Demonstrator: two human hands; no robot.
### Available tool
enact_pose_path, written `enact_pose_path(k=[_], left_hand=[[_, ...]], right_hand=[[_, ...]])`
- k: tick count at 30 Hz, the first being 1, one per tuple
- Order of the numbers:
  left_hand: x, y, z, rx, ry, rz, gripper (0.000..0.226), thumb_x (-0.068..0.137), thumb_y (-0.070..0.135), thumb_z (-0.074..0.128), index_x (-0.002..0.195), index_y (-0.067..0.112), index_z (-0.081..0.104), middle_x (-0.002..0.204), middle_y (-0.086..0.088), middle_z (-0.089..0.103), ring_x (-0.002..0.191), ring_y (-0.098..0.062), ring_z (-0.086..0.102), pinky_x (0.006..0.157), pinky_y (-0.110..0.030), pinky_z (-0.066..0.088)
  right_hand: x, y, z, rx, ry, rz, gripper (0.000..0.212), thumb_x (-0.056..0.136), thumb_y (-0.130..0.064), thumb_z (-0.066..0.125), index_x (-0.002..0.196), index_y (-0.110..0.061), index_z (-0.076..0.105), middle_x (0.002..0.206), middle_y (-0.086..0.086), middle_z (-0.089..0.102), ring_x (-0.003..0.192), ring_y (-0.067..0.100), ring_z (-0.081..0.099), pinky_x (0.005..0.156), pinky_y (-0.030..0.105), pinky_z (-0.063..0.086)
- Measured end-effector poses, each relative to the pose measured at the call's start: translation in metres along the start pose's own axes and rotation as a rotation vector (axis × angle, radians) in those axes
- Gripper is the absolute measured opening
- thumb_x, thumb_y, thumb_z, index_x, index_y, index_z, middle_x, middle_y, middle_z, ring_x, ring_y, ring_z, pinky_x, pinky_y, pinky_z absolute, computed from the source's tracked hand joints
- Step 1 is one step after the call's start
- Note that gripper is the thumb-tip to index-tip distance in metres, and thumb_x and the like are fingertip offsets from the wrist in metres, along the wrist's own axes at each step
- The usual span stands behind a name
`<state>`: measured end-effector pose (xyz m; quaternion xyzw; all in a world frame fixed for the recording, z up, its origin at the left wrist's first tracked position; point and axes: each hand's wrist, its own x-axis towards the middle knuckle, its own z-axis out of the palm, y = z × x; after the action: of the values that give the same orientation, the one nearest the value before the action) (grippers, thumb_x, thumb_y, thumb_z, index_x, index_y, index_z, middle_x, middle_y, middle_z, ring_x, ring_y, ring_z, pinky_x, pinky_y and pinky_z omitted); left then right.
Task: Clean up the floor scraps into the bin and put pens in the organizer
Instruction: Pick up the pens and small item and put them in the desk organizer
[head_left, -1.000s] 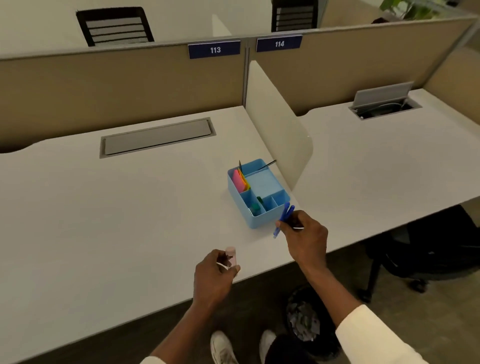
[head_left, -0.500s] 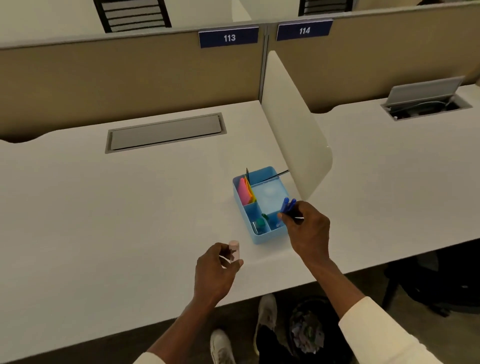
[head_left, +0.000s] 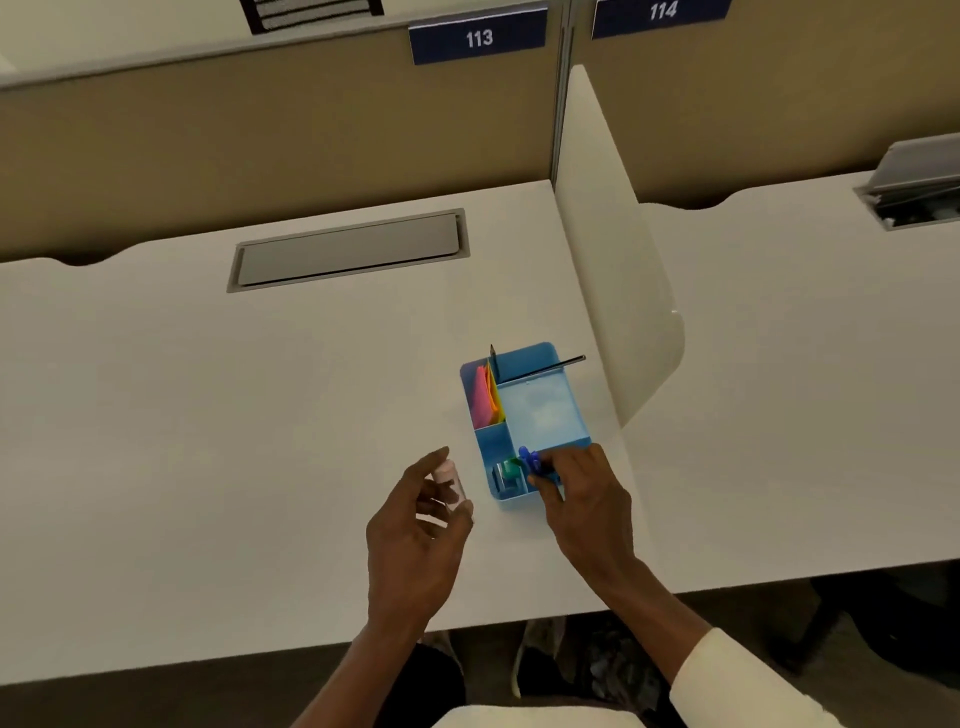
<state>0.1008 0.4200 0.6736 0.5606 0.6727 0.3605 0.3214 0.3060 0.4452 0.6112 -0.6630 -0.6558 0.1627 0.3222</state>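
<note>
As the white surface (head_left: 260, 415) carried the blue organizer (head_left: 545, 410) at approx 12 o'clock from the person, the right hand (head_left: 582, 499), nearer, sat over its near-right compartment, fingers closed on blue pens (head_left: 531, 460), long axis tilted toward 11. Left hand (head_left: 415, 525) at organizer's 8 o'clock loosely held a pinkish cylinder (head_left: 451, 480).

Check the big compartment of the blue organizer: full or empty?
Empty. The large compartment of the organizer shows only its bare pale-blue floor; sticky notes sit in the neighbouring slot.
</note>
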Motion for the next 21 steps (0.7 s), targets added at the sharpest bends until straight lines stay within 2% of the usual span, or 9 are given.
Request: enact_pose_path(k=[4, 6, 8, 11, 15, 16, 19, 21], left_hand=[[0.013, 0.031, 0.008, -0.011, 0.012, 0.099, 0.059, 0.086, 0.020, 0.085, 0.136, 0.036, 0.058, 0.097, 0.025, 0.069, 0.094, -0.004, 0.068, 0.067, -0.005, 0.054], [0.022, 0.045, 0.013, -0.006, 0.004, 0.165, 0.058, 0.086, 0.019, 0.085, 0.136, 0.029, 0.058, 0.101, 0.018, 0.069, 0.094, -0.004, 0.068, 0.068, -0.005, 0.054], [0.029, 0.054, 0.020, 0.000, -0.008, 0.203, 0.056, 0.086, 0.020, 0.084, 0.135, 0.024, 0.056, 0.106, 0.012, 0.069, 0.092, -0.005, 0.069, 0.070, -0.005, 0.055], [0.034, 0.062, 0.035, 0.005, -0.022, 0.238, 0.055, 0.085, 0.024, 0.086, 0.132, 0.016, 0.058, 0.116, 0.006, 0.069, 0.088, -0.010, 0.072, 0.077, -0.015, 0.061], [0.037, 0.067, 0.055, -0.004, -0.032, 0.261, 0.054, 0.082, 0.037, 0.084, 0.127, 0.017, 0.063, 0.118, 0.003, 0.071, 0.099, -0.011, 0.071, 0.086, -0.007, 0.055], [0.038, 0.067, 0.060, 0.013, -0.039, 0.275, 0.053, 0.081, 0.041, 0.082, 0.125, 0.017, 0.065, 0.117, 0.002, 0.073, 0.102, -0.012, 0.070, 0.088, -0.008, 0.054], [0.043, 0.065, 0.077, 0.132, -0.056, 0.297, 0.050, 0.080, 0.042, 0.084, 0.122, 0.018, 0.071, 0.115, 0.002, 0.075, 0.106, -0.014, 0.067, 0.090, -0.027, 0.054], [0.045, 0.060, 0.088, 0.201, -0.069, 0.316, 0.049, 0.079, 0.041, 0.087, 0.120, 0.018, 0.073, 0.114, 0.003, 0.076, 0.105, -0.015, 0.066, 0.091, -0.026, 0.047]], right_hand=[[0.001, -0.003, -0.001, -0.007, -0.001, 0.010, 0.033, 0.086, -0.040, 0.077, 0.106, -0.013, 0.072, 0.109, 0.005, 0.074, 0.102, 0.011, 0.064, 0.078, 0.013, 0.052], [-0.001, -0.004, -0.003, 0.037, 0.000, 0.040, 0.037, 0.084, -0.034, 0.083, 0.110, -0.010, 0.073, 0.111, 0.007, 0.074, 0.103, 0.016, 0.067, 0.083, 0.016, 0.054], [-0.004, -0.004, -0.007, 0.066, 0.009, 0.035, 0.039, 0.082, -0.028, 0.088, 0.112, -0.007, 0.074, 0.112, 0.008, 0.075, 0.103, 0.020, 0.068, 0.082, 0.017, 0.054], [-0.015, -0.006, -0.015, 0.068, 0.049, 0.005, 0.039, 0.086, -0.026, 0.082, 0.117, -0.003, 0.075, 0.113, 0.011, 0.074, 0.104, 0.023, 0.067, 0.082, 0.021, 0.057], [-0.034, -0.003, -0.025, 0.045, 0.145, -0.015, 0.028, 0.093, -0.023, 0.070, 0.111, -0.003, 0.078, 0.106, 0.010, 0.075, 0.100, 0.021, 0.068, 0.085, 0.023, 0.059], [-0.040, 0.000, -0.027, 0.037, 0.153, -0.018, 0.025, 0.093, -0.022, 0.070, 0.107, -0.003, 0.079, 0.103, 0.009, 0.076, 0.097, 0.020, 0.069, 0.084, 0.023, 0.059], [-0.055, 0.009, -0.033, 0.037, 0.114, 0.024, 0.018, 0.093, -0.022, 0.070, 0.098, -0.007, 0.079, 0.097, 0.005, 0.076, 0.091, 0.017, 0.070, 0.076, 0.025, 0.063], [-0.064, 0.014, -0.036, 0.043, 0.076, 0.053, 0.011, 0.092, -0.018, 0.075, 0.096, -0.009, 0.079, 0.095, 0.003, 0.076, 0.088, 0.014, 0.071, 0.073, 0.026, 0.064]])
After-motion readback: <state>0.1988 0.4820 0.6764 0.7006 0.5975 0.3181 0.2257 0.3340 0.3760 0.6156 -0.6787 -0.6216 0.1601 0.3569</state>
